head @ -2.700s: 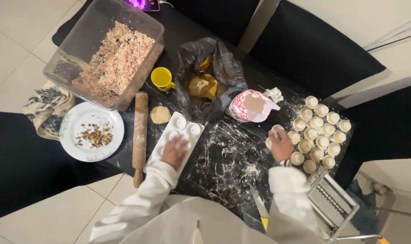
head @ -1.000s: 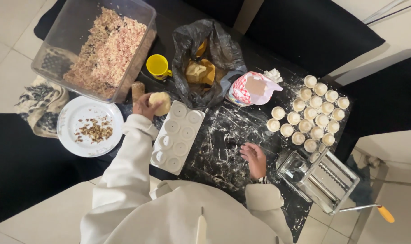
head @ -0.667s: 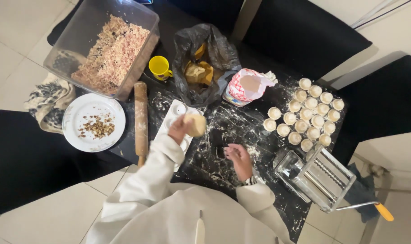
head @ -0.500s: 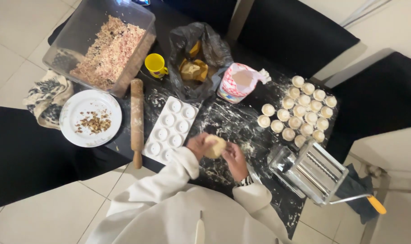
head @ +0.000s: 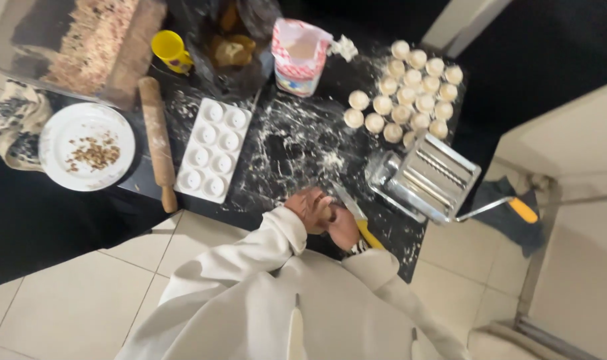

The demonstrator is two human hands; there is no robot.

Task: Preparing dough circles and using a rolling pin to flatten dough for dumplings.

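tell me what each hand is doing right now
Left hand: curled closed against the right hand; what it holds cannot be told.
Right hand: closed against the left; contents hidden.

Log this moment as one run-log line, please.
hands: left hand and right hand pressed together at table edge | beside: yellow-handled knife | contents of hands: hidden

Pale tiled floor [head: 70, 293] under a dark, flour-dusted table [head: 297, 143].

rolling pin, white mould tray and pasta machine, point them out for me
rolling pin [head: 157, 137], head view, middle of the wooden barrel
white mould tray [head: 213, 151], head view, flat centre between the cavities
pasta machine [head: 431, 176], head view, on its metal rollers
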